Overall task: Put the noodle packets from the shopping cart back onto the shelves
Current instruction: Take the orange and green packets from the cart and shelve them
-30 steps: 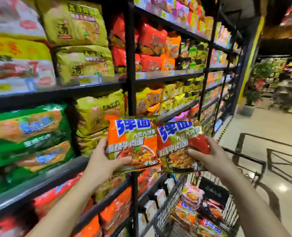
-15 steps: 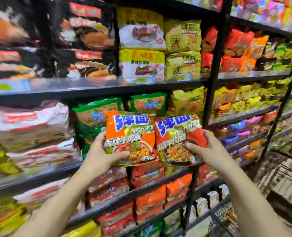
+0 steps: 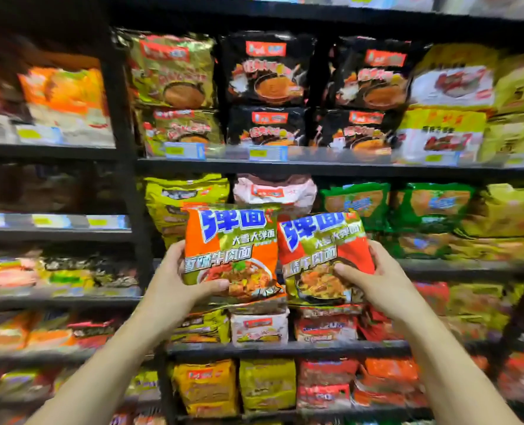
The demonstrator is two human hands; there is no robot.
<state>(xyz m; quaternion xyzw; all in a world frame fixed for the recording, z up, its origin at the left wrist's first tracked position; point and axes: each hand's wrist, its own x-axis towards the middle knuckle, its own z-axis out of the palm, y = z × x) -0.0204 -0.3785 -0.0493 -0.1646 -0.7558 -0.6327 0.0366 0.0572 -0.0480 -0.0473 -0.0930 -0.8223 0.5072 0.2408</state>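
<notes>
My left hand (image 3: 178, 283) grips an orange noodle packet (image 3: 233, 240) by its lower left corner, thumb across the front. Beside it, my right hand (image 3: 380, 277) holds a red noodle packet (image 3: 322, 240) by its lower right side. Both packets are upright, side by side and touching, held in front of the black shelves (image 3: 285, 167) at mid height. The shopping cart is out of view.
Shelves are packed with noodle packs: black ones (image 3: 266, 72) above, yellow-green (image 3: 174, 197), pink-white (image 3: 273, 191) and green (image 3: 355, 204) behind the held packets, red (image 3: 325, 329) and yellow (image 3: 205, 384) below. A black upright post (image 3: 122, 179) divides the bays.
My view has swung left, away from the aisle and cart, and now faces the shelves head-on. Both hands still hold their packets side by side in front of me.
</notes>
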